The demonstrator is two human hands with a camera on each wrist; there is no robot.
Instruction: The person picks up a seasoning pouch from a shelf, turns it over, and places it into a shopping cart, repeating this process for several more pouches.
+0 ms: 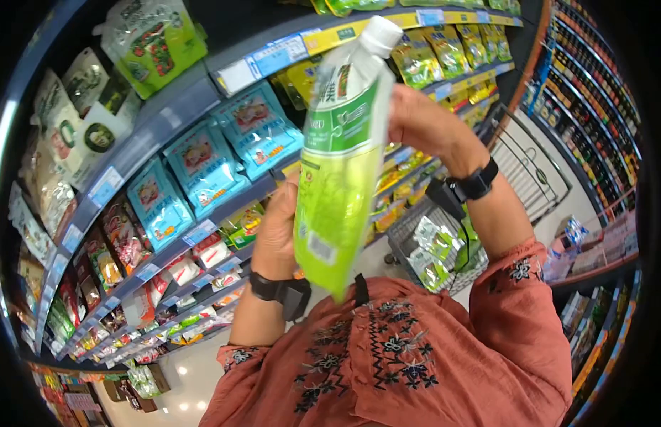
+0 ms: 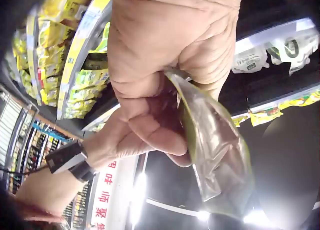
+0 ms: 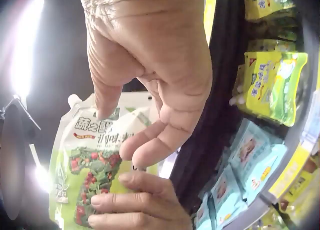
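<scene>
A green and white spouted seasoning pouch with a white cap is held up before the chest, cap upward and slightly tilted. Its barcode side faces the head camera; the vegetable picture shows on the pouch in the right wrist view. My left hand grips it low by the side edge, fingers spread over the picture side. Beside its upper right edge is my right hand, partly hidden behind the pouch. In the right wrist view that hand's loosely bent fingers overlap the pouch front, thumb apart.
Shelves of blue packets and yellow bags stand ahead. A similar green pouch sits on the upper shelf. At the right is a shopping cart with green and white packets inside.
</scene>
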